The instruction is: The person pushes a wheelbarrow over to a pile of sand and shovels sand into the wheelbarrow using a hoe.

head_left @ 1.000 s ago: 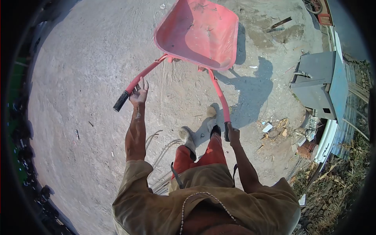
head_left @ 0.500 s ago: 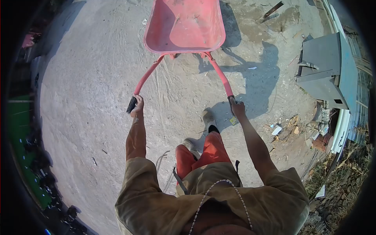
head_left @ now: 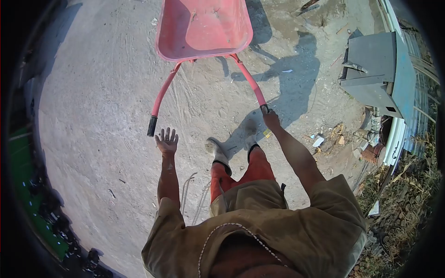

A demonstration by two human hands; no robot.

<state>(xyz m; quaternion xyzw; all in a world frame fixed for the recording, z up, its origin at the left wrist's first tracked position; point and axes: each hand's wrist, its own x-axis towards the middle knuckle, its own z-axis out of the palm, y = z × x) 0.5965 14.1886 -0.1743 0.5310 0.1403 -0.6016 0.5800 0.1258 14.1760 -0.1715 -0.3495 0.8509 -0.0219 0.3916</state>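
A red wheelbarrow (head_left: 204, 55) stands ahead of me, its tray cut off by the top of the view. Bits of dirt lie in the tray. Its left handle ends in a black grip (head_left: 152, 126), which nothing holds. My left hand (head_left: 167, 142) is just right of and below that grip, apart from it, with the fingers spread. My right hand (head_left: 270, 118) is wrapped round the black grip of the right handle (head_left: 254, 85), covering most of that grip.
Pale sandy ground (head_left: 106, 92) spreads around the wheelbarrow. To the right stands a grey box-like cabinet (head_left: 371, 69), with scattered rubbish (head_left: 340, 134) and dry plants (head_left: 394, 222) below it. Bent rods (head_left: 186, 190) lie on the ground near my legs. Green sheeting (head_left: 32, 194) is at the left edge.
My left hand has let go of the left handle and opened beside it. My right hand keeps its hold. My feet have shifted, and the wheelbarrow appears slightly further left in view.
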